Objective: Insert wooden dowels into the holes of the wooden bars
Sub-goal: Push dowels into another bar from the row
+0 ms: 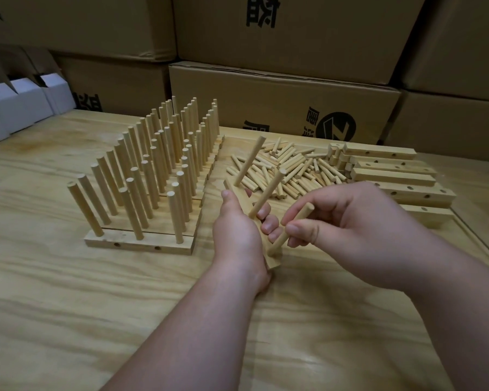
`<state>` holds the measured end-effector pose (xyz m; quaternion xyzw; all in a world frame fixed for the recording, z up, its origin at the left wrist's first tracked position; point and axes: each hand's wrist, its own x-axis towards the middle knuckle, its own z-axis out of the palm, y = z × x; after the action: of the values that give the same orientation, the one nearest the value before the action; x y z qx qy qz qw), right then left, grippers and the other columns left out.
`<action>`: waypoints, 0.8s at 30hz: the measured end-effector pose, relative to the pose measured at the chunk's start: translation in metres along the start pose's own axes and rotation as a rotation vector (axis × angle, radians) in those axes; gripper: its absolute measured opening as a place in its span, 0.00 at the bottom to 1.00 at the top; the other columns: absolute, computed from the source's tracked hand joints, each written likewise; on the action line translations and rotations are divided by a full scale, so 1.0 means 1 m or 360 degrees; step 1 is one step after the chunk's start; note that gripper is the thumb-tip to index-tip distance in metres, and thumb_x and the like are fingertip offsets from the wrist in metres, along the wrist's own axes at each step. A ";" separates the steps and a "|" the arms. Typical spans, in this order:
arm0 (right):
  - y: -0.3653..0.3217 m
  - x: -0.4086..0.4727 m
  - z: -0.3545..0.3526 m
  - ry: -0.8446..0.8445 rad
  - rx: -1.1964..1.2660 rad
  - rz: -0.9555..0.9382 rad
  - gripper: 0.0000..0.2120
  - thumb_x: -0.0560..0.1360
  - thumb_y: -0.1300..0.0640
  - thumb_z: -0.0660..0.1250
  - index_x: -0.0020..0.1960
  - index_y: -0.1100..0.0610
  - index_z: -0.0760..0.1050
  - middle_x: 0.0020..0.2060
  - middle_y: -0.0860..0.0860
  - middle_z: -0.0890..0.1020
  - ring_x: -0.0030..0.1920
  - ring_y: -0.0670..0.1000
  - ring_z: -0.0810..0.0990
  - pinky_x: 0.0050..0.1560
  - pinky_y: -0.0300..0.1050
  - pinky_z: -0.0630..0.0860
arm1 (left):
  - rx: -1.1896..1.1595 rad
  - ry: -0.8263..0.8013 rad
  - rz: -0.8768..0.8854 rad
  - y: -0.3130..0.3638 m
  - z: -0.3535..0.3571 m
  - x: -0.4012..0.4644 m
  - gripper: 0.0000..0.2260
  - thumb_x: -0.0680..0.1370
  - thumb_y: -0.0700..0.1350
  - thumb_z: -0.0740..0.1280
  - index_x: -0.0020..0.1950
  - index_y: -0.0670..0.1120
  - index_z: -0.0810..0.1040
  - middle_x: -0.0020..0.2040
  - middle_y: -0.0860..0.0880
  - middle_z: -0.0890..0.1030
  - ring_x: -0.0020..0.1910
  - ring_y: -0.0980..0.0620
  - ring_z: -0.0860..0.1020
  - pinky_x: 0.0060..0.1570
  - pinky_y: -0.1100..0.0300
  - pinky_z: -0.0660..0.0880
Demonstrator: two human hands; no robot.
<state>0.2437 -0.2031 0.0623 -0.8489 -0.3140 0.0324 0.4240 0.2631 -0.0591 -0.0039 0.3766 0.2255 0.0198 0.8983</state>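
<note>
Pale plywood forms the table (pixel 68 292), and closest to the viewer both hands work above it. The left hand (pixel 237 232) grips a short pale wooden bar (pixel 271 263) tilted on end, with two round wooden dowels (pixel 266 193) already standing in its holes. The right hand (pixel 347 230) pinches a third light wooden dowel (pixel 291 228), its lower tip at the bar. Left of them sit finished bars bristling with upright dowels (pixel 153 165). Farther back lie a loose heap of dowels (pixel 291 167) and stacked drilled wooden bars (pixel 393 176). Brown cardboard boxes (pixel 280 94) line the back.
</note>
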 end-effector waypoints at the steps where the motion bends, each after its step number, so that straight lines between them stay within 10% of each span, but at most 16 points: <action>1: -0.001 0.000 -0.002 -0.0006 0.0008 0.0008 0.07 0.76 0.57 0.72 0.44 0.45 0.85 0.38 0.42 0.86 0.41 0.42 0.85 0.44 0.36 0.80 | -0.0023 -0.0004 0.0009 0.000 0.001 0.000 0.22 0.83 0.65 0.54 0.53 0.48 0.75 0.30 0.50 0.72 0.29 0.47 0.68 0.29 0.56 0.65; 8: -0.006 -0.001 -0.001 -0.0023 -0.0144 0.0137 0.03 0.76 0.50 0.71 0.46 0.45 0.84 0.38 0.40 0.86 0.43 0.40 0.84 0.50 0.48 0.81 | 0.0080 0.0097 0.0046 -0.002 0.001 0.001 0.25 0.83 0.65 0.53 0.54 0.47 0.77 0.33 0.47 0.75 0.35 0.44 0.71 0.27 0.57 0.69; 13: -0.012 -0.004 -0.020 -0.0176 0.0105 0.0165 0.09 0.72 0.47 0.72 0.50 0.47 0.84 0.43 0.40 0.87 0.48 0.38 0.84 0.49 0.33 0.79 | -0.0263 -0.0171 -0.0083 -0.002 0.005 0.000 0.18 0.84 0.60 0.54 0.55 0.48 0.74 0.30 0.48 0.71 0.30 0.49 0.70 0.33 0.54 0.66; 17: -0.005 -0.006 -0.033 0.0245 0.0218 0.0117 0.19 0.71 0.35 0.64 0.50 0.46 0.83 0.39 0.48 0.87 0.42 0.45 0.85 0.47 0.45 0.80 | -0.0335 -0.0364 -0.0165 0.002 0.001 0.001 0.11 0.83 0.51 0.52 0.46 0.48 0.68 0.32 0.48 0.66 0.24 0.52 0.63 0.23 0.64 0.62; 20: -0.005 -0.005 -0.031 0.0599 0.0139 -0.0062 0.08 0.80 0.50 0.64 0.54 0.44 0.82 0.40 0.47 0.86 0.39 0.48 0.84 0.39 0.40 0.80 | -0.0314 -0.0481 -0.0245 0.001 0.001 -0.001 0.10 0.81 0.49 0.52 0.46 0.47 0.69 0.32 0.48 0.66 0.25 0.52 0.63 0.22 0.64 0.63; 24: -0.012 -0.007 -0.033 0.0430 -0.0365 -0.0115 0.16 0.77 0.57 0.70 0.58 0.39 0.81 0.44 0.37 0.83 0.43 0.41 0.81 0.42 0.33 0.76 | -0.0059 -0.0625 -0.0307 -0.003 0.005 -0.005 0.08 0.80 0.48 0.53 0.53 0.47 0.68 0.32 0.48 0.67 0.24 0.52 0.63 0.28 0.62 0.57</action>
<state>0.2429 -0.2249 0.0908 -0.8764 -0.2861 -0.1333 0.3636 0.2601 -0.0661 -0.0007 0.3334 0.0810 -0.1360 0.9294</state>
